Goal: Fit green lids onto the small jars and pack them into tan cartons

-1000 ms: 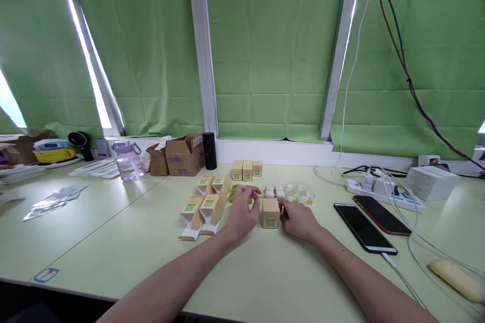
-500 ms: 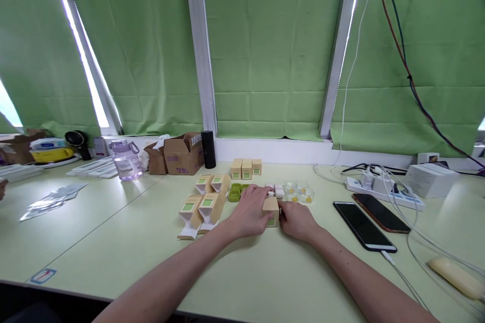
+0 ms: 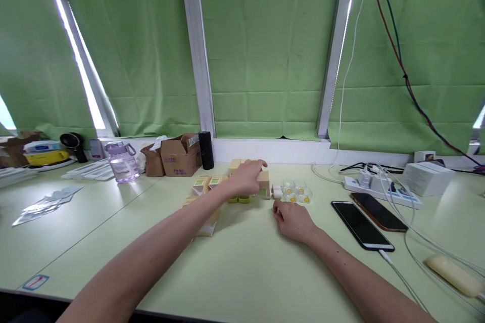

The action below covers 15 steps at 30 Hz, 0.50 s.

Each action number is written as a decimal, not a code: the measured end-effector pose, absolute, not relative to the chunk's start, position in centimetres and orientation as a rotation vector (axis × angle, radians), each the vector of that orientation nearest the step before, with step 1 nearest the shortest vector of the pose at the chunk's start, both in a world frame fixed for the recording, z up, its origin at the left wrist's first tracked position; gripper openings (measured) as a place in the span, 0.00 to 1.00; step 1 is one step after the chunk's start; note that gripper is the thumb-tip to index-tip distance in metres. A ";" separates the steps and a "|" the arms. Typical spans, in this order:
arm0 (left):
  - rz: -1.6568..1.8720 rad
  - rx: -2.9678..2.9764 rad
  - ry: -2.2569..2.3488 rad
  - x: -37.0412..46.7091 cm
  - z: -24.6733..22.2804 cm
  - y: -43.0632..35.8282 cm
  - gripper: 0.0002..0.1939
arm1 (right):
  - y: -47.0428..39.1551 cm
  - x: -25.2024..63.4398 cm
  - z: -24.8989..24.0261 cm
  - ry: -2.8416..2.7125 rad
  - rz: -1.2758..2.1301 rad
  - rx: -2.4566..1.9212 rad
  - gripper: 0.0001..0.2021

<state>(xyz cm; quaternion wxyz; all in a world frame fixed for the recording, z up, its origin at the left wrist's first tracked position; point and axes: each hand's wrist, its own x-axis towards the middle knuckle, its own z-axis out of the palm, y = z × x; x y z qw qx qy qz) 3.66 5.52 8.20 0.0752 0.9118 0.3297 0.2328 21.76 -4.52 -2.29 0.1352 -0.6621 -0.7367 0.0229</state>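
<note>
My left hand [image 3: 247,178] reaches over the table and holds a small kraft box [image 3: 264,185] with a green label. Beneath that hand, green containers [image 3: 243,198] show in part. My right hand [image 3: 293,220] rests on the table with curled fingers, and whether anything is in them is hidden. Just beyond it stand white cylindrical pieces [image 3: 276,191] and clear cups with yellow centres [image 3: 297,191]. Open kraft boxes [image 3: 201,184] are left of my left hand, partly hidden by my forearm. Another closed kraft box [image 3: 234,165] shows behind my left hand.
Two phones [image 3: 362,225] and a white power strip [image 3: 382,191] with cables lie to the right. A purple jug [image 3: 123,162], cardboard carton [image 3: 181,155], black cylinder [image 3: 206,150] and flat packets [image 3: 47,204] are on the left.
My left hand has moved away from me with the kraft box, toward the closed boxes at the back. My right hand has let go of the box and is now apart from it.
</note>
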 end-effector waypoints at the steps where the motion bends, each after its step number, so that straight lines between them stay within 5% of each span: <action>1: 0.690 2.775 1.039 3.9 8.9 6.4 0.31 | -4.5 21.8 -2.3 -2.135 0.066 -1.916 0.08; 8: 0.623 2.886 1.251 5.7 9.0 12.0 0.38 | -4.6 21.8 -2.3 -2.143 0.074 -1.904 0.10; 15: 0.505 2.930 1.341 8.0 5.5 14.3 0.33 | -4.5 21.9 -2.5 -2.167 0.035 -1.889 0.15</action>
